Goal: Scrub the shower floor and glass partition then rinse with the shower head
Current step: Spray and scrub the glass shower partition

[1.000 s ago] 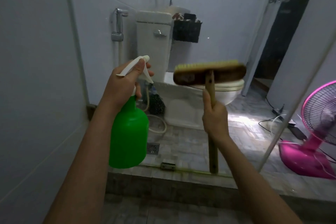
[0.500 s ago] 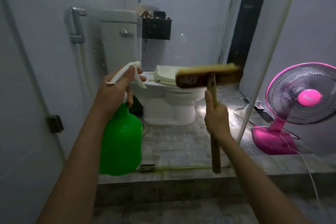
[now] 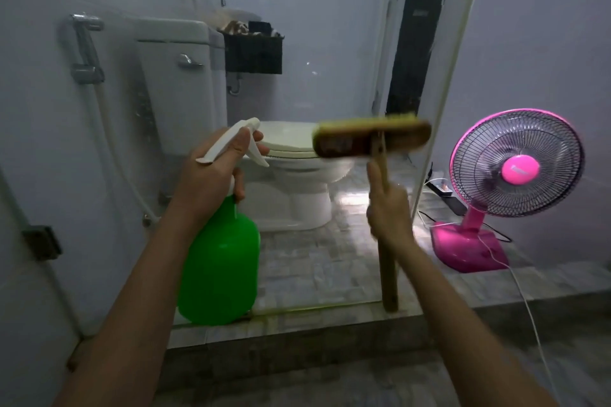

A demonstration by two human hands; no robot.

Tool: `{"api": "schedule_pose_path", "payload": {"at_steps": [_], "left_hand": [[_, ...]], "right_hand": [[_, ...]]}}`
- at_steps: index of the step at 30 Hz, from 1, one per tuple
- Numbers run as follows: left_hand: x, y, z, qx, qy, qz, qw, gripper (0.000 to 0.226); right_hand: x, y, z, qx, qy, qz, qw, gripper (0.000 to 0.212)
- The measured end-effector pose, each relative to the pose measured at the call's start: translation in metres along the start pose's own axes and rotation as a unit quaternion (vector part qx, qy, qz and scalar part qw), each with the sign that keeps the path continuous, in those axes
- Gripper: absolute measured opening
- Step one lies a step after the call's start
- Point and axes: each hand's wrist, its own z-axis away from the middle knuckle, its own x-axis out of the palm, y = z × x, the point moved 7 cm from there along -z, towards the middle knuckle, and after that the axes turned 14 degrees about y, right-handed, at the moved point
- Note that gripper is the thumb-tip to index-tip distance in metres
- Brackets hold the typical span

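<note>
Your left hand (image 3: 211, 182) is gripping the neck of a green spray bottle (image 3: 220, 261), forefinger lying along its white trigger head (image 3: 249, 125). The bottle is hanging upright below your fist on the near left. Its plastic is opaque, so how much liquid is inside cannot be told.

Your right hand (image 3: 390, 208) is gripping the wooden handle of a scrubbing brush (image 3: 370, 142), thumb running up the shaft. The brush is standing upright, its head uppermost and level, yellow bristles facing away from you toward the glass partition (image 3: 347, 76). The head is blurred, and whether the bristles are touching the glass cannot be told.

The partition is standing just beyond both hands, rising from a raised stone step (image 3: 314, 324), with the darker shower floor (image 3: 297, 380) lying nearest you. Through the glass a white toilet (image 3: 297, 195) is showing in the middle. A black basket (image 3: 253, 53) is hanging on the far wall beside the cistern (image 3: 178, 82), holding a few things too dim to name. Far right, past the glass edge, a pink fan (image 3: 515, 165) is standing on the floor.
</note>
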Motion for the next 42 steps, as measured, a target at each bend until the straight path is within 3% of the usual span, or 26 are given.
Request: {"api": "schedule_pose_path", "payload": {"at_steps": [2,4,6,10,12,16,18,21,24,26,31,33,35,39,42], "left_hand": [[0.005,0.002,0.0,0.013,-0.007,-0.016,1.0,0.035],[0.009,0.002,-0.001,0.016,-0.006,-0.014,1.0,0.034],[0.012,0.002,-0.001,0.013,-0.001,-0.008,1.0,0.034],[0.023,0.0,0.001,0.01,-0.008,-0.003,1.0,0.034],[0.027,-0.001,0.002,0.007,-0.015,0.002,1.0,0.034],[0.032,-0.003,0.002,0.002,-0.021,0.002,1.0,0.033],[0.034,-0.003,0.003,0.008,-0.028,0.005,1.0,0.03],[0.035,-0.004,0.004,0.005,-0.034,0.033,0.999,0.026],[0.038,-0.007,0.004,-0.004,-0.04,0.044,0.998,0.027],[0.038,-0.009,0.002,-0.002,-0.036,0.042,0.998,0.027],[0.041,-0.017,0.001,-0.004,-0.041,0.02,0.999,0.032],[0.043,-0.017,0.002,-0.006,-0.045,0.018,0.999,0.032],[0.044,-0.014,0.004,0.001,-0.042,0.009,0.999,0.031],[0.046,-0.01,0.018,0.031,-0.027,-0.009,0.999,0.026],[0.045,-0.015,0.03,0.035,-0.009,-0.005,0.999,0.027]], "right_hand": [[0.001,-0.041,-0.028,-0.018,0.001,-0.06,0.998,0.058],[-0.001,-0.037,-0.036,-0.028,0.023,-0.083,0.996,0.059],[-0.004,0.016,-0.024,-0.01,0.044,-0.046,0.998,0.063],[-0.006,0.124,0.036,0.09,-0.004,-0.041,0.995,0.063],[-0.003,0.106,0.028,0.099,0.01,-0.046,0.994,0.061],[-0.015,-0.004,-0.038,0.05,0.048,-0.079,0.994,0.06],[-0.019,-0.012,-0.049,0.033,0.049,-0.103,0.993,0.058],[-0.015,0.054,-0.022,0.059,0.053,-0.057,0.995,0.065],[-0.009,0.103,0.02,0.076,0.001,-0.024,0.997,0.06],[-0.009,0.081,0.012,0.059,-0.003,-0.02,0.998,0.059],[-0.026,-0.051,-0.069,-0.024,0.06,-0.08,0.995,0.056],[-0.035,-0.067,-0.083,-0.054,0.067,-0.096,0.992,0.054],[-0.037,-0.042,-0.075,-0.056,0.04,-0.062,0.996,0.052],[-0.043,0.082,-0.008,-0.014,-0.025,0.085,0.996,0.06],[-0.035,0.117,0.022,-0.002,-0.067,0.099,0.993,0.061]]}}
